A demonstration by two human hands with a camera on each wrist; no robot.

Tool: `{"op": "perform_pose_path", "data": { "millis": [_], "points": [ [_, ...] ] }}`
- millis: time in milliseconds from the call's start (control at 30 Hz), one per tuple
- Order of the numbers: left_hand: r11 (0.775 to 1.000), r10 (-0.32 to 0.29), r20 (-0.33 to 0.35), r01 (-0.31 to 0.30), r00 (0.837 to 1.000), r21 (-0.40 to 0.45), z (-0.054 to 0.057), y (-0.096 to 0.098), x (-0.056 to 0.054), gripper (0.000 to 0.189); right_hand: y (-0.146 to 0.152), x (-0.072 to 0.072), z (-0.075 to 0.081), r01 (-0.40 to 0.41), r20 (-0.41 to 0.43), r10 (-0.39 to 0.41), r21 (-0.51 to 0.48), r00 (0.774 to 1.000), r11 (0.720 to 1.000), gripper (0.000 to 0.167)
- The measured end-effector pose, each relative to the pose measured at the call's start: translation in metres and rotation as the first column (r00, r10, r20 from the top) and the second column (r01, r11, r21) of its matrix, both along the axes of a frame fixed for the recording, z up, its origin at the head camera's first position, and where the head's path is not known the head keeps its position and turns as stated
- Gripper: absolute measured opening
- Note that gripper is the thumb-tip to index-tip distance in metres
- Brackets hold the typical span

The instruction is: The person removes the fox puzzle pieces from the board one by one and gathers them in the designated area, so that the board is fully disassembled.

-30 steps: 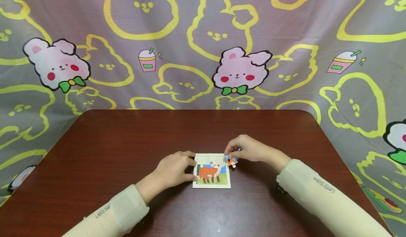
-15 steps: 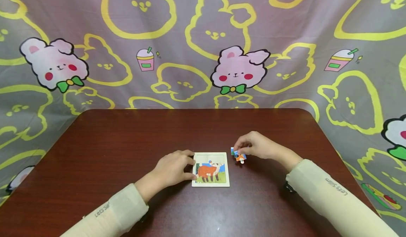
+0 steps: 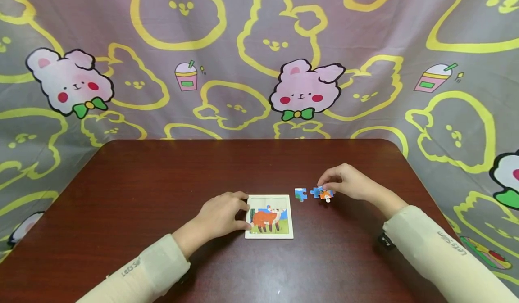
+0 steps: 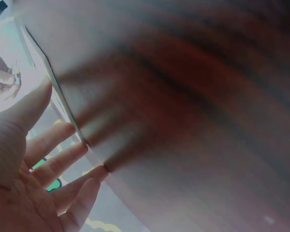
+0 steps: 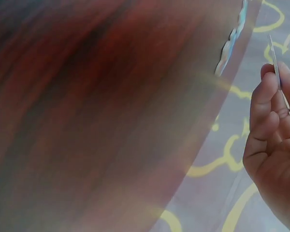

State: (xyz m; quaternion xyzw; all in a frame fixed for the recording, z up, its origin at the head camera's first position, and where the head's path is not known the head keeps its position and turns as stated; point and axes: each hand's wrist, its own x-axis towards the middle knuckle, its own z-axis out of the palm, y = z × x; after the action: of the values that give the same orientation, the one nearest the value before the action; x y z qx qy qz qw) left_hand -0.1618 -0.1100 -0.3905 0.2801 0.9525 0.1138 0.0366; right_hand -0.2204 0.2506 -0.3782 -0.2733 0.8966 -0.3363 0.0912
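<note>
A square puzzle board (image 3: pixel 269 197) with a pale rim lies on the table, its lower part showing an orange animal on grass. The upper part of its inside is bare. Against the board's left edge rest the thumb and fingertips of my left hand (image 3: pixel 223 215), fairly straight. To the right of the board, my right hand (image 3: pixel 350 183) pinches an orange and blue puzzle piece (image 3: pixel 326 196); the right wrist view shows it edge-on as a thin puzzle piece (image 5: pixel 274 60). Close beside it is a blue piece (image 3: pixel 315 192); whether they touch is unclear. Another blue-green piece (image 3: pixel 300 194) lies nearer the board.
The dark brown wooden table (image 3: pixel 182 172) extends around the board on all sides. Behind it hangs a grey curtain (image 3: pixel 243 69) with yellow outlines and cartoon rabbits. In the right wrist view, puzzle pieces (image 5: pixel 232 42) lie low on the tabletop.
My right hand has moved right and slightly away, carrying the orange and blue puzzle piece from beside the board. The blue-green piece now lies uncovered. My left hand stays at the board.
</note>
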Motion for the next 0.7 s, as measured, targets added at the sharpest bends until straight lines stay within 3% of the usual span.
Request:
{"op": "perform_pose_path", "data": {
  "millis": [333, 700],
  "points": [
    [1.0, -0.003, -0.001, 0.003, 1.0, 0.008, 0.0, 0.0, 0.001, 0.042, 0.024, -0.001, -0.007, 0.051, 0.001, -0.051, 0.049, 0.999, 0.998, 0.01],
    [1.0, -0.009, -0.021, 0.009, 1.0, 0.007, -0.002, -0.001, 0.001, 0.041, 0.028, -0.004, -0.011, 0.069, 0.018, -0.07, 0.065, 0.997, 0.996, 0.01]
  ]
}}
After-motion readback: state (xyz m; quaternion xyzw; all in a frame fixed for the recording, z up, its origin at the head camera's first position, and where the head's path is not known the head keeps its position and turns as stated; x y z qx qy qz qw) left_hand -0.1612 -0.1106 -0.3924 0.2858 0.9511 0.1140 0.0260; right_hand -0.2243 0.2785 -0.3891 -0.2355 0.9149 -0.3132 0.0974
